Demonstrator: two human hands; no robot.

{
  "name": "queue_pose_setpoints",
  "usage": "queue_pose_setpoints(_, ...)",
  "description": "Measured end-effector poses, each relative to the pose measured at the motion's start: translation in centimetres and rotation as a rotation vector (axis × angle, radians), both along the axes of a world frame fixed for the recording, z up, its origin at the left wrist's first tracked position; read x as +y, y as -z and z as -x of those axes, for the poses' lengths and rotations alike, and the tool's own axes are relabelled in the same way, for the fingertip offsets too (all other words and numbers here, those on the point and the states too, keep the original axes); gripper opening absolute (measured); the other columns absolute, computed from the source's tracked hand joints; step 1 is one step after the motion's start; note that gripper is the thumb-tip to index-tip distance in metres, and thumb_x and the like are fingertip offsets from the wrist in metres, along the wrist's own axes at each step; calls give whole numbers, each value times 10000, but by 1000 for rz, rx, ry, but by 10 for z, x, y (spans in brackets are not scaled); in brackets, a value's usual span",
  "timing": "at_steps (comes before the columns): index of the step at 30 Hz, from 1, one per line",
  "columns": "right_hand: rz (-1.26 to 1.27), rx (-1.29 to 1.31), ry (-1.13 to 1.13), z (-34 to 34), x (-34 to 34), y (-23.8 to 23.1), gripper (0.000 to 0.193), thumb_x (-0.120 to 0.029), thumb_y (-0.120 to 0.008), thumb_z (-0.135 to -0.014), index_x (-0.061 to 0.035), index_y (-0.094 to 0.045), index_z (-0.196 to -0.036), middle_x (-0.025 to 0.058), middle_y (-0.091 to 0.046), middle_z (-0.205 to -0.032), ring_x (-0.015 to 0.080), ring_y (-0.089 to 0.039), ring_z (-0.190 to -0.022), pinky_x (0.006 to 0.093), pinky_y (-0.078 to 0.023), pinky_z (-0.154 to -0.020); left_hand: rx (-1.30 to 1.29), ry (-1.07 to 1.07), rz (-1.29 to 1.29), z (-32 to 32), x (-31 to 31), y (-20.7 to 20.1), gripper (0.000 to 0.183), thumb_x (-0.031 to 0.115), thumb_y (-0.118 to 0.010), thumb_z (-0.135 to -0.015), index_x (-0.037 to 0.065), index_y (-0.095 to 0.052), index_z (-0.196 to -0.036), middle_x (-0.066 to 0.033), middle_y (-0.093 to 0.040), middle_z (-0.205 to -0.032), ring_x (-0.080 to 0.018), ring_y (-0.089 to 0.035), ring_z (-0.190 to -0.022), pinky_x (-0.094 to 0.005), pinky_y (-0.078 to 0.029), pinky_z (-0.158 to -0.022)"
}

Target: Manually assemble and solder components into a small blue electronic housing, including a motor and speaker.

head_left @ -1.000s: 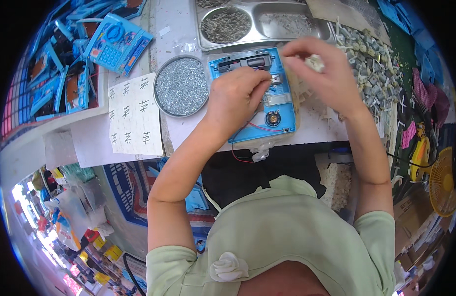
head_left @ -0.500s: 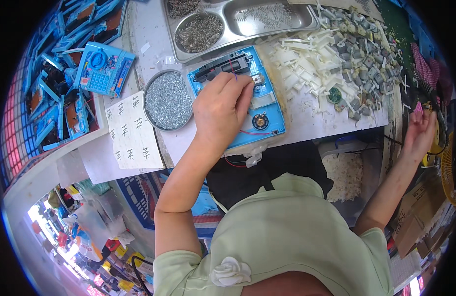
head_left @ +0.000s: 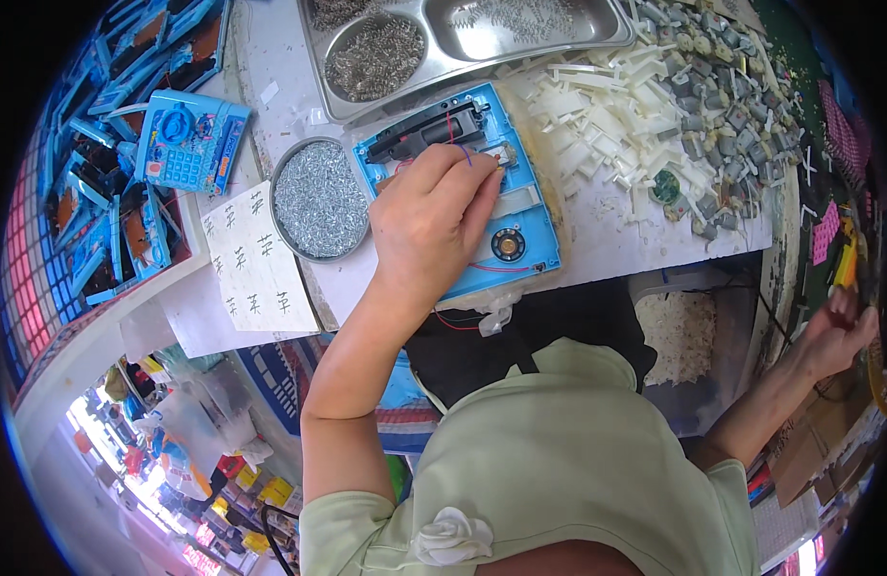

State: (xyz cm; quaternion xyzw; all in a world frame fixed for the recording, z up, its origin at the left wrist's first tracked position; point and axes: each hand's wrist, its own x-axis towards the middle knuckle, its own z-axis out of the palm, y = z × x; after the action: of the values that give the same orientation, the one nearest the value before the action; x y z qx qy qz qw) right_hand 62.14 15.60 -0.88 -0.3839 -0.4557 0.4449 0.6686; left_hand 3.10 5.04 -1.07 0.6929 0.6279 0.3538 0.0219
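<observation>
Right hand moved to right edge, grip unclear; left hand pinched shut over rectangular blue plastic casing, upper centre.

Head view: left fisheye of a head-worn pair, facing steeply down past the pale-green top onto the worktable. Close range: left hand near frame centre, right hand by the right rim; straight edges bow.
</observation>
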Motion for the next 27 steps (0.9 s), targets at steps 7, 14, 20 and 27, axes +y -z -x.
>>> queue_pose_setpoints(7, 138, -201, -430, 264, -52, -3, 354, -223, -707, -959, 35, -621, -1186, 88, -628, -912, 162, -553, -788, 303, -443, -686, -10, -5, 34, -2, 1, 1, 162, 74, -823, -785, 89, -737, -921, -47, -652, -855, -232, -674, -715, -338, -527, -613)
queue_pose_setpoints(14, -173, -377, -648, 320, -48, -1, 287, -11, -778, -854, 8, -628, -1098, 82, -614, -824, 173, -540, -700, 296, -403, -631, -25, 6, 2, -1, 2, 2, 173, 65, -828, -778, 86, -735, -923, -49, -651, -845, -235, -673, -701, -340, -526, -608)
queue_pose_setpoints(20, -214, -438, -624, 335, -46, 0, 268, -12, -785, -845, -4, -649, -1075, 88, -643, -810, 176, -571, -676, 296, -424, -607, -21, 19, -17, -1, 4, 2, 167, 63, -824, -785, 84, -731, -922, -47, -652, -847, -232, -674, -700, -339, -520, -605)
queue_pose_setpoints(27, -213, -430, -619, 344, -45, 5, 260, -34, -797, -843, -9, -659, -1062, 78, -647, -797, 171, -574, -660, 286, -425, -586, -16, 15, 7, -2, 3, 1, 158, 35, -816, -786, 70, -732, -915, -64, -668, -864, -235, -677, -717, -329, -528, -621)
